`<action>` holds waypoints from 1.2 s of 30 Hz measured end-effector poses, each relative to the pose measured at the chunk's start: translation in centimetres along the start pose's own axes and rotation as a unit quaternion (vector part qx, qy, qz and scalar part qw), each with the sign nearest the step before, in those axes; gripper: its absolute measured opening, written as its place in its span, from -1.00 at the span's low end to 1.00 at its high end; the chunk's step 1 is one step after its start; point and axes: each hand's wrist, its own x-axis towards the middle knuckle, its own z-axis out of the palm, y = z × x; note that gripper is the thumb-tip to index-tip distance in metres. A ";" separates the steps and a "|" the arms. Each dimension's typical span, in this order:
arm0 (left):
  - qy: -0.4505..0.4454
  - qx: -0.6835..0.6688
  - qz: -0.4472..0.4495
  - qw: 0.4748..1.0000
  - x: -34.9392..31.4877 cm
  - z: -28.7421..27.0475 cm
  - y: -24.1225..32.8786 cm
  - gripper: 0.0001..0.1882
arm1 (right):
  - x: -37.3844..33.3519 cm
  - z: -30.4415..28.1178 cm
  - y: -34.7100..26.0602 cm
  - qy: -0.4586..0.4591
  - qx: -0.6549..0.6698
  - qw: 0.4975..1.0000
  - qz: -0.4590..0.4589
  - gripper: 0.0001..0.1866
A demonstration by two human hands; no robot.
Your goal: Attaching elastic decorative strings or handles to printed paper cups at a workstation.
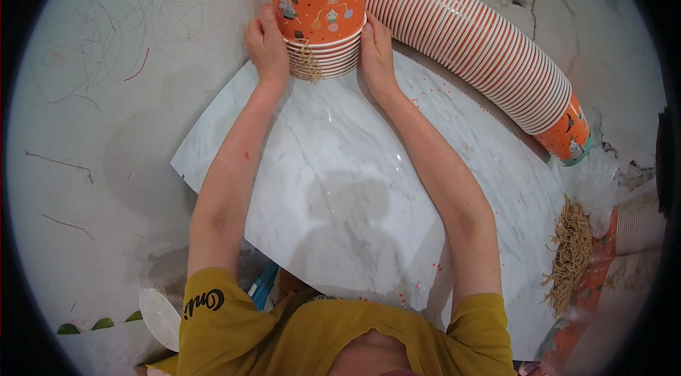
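Observation:
A short stack of orange paper cups [319,10] with green bases and white rims stands upside down at the far edge of the table. My left hand [268,46] is pressed against its left side, fingers curved along the rims. On the opposite side my right hand [377,53] grips the same stack, so it sits between my two palms. A small bundle of tan, stringy strands [306,60] hangs over the front rims near my left hand. Right beside my right hand begins a long curved row of nested cups [468,42], lying on its side.
The marble-patterned table [340,135] carries tiny orange specks. At the right edge lie a heap of tan strands [569,248] and plastic-wrapped cup stacks [631,234]. A white round object [159,312] is by my left elbow. Loose threads lie on the floor [78,163].

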 end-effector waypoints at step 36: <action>0.021 0.052 -0.138 0.989 0.6 0.0 -5.3 -0.47 | -3.6 -2.7 -1.6 -0.085 -0.218 0.971 0.037 -0.64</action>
